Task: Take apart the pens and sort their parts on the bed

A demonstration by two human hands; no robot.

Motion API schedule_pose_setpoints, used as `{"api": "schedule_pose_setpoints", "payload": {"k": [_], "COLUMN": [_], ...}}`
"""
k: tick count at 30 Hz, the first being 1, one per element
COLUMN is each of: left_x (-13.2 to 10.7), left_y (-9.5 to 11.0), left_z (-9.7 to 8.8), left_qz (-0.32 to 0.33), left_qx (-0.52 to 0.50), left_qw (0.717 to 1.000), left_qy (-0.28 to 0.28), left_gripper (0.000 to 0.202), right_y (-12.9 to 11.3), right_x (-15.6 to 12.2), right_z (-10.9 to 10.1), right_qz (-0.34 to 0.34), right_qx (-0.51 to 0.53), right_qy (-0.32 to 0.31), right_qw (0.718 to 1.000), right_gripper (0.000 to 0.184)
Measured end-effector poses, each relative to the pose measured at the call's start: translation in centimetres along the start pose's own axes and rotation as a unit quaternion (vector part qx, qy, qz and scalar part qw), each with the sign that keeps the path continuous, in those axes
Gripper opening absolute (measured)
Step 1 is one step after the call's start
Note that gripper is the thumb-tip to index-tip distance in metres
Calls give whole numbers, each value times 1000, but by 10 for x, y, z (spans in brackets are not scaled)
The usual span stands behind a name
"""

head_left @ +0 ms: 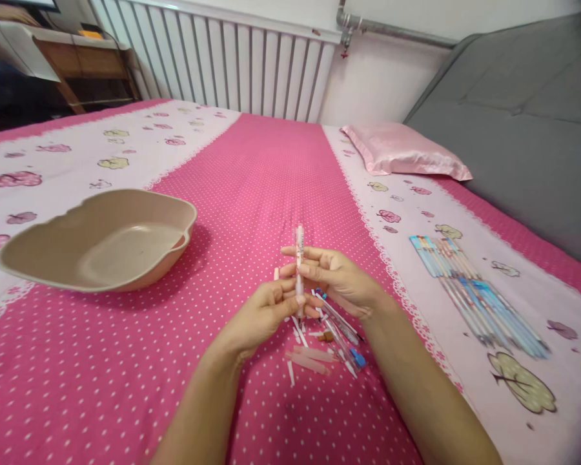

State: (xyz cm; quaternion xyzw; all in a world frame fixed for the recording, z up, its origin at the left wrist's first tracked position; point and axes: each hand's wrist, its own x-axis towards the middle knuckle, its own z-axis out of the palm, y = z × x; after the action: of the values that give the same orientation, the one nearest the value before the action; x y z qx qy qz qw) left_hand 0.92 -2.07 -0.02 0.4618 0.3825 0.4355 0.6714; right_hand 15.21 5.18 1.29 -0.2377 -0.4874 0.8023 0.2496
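Hands meet over the bed (271, 174): left hand (264, 313) pinches the pen (299, 245) low, right hand (341, 279) pinches its middle, holding it upright so each grips one section, above loose parts (326, 345), bowl (101, 242) well left

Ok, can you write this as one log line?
left hand: pinches pen low | right hand: holds pen higher | pen: upright | beneath hands: pen parts | bowl: apart, on bed

radiator (232, 71) white | wall (382, 90) white | headboard (518, 129) grey, right | wooden desk (84, 64) far left
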Motion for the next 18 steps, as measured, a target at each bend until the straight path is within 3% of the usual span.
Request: {"api": "schedule_pose_setpoints", "payload": {"k": [9,18], "left_x": [3,1], "left_y": [-2,-2], "left_z": [3,-1], "left_qz": [-17,-1], "left_qx": [-41,-44], "left_qw": [999,999], "left_qy": [11,31], "left_gripper": [29,26], "right_y": [11,-5], "right_x": [5,-2], "right_z": [-2,4], "right_qz": [-55,-6], "right_qx": [-92,13], "right_qy": [116,18], "right_qw": [987,1000], "right_gripper": [46,41]}}
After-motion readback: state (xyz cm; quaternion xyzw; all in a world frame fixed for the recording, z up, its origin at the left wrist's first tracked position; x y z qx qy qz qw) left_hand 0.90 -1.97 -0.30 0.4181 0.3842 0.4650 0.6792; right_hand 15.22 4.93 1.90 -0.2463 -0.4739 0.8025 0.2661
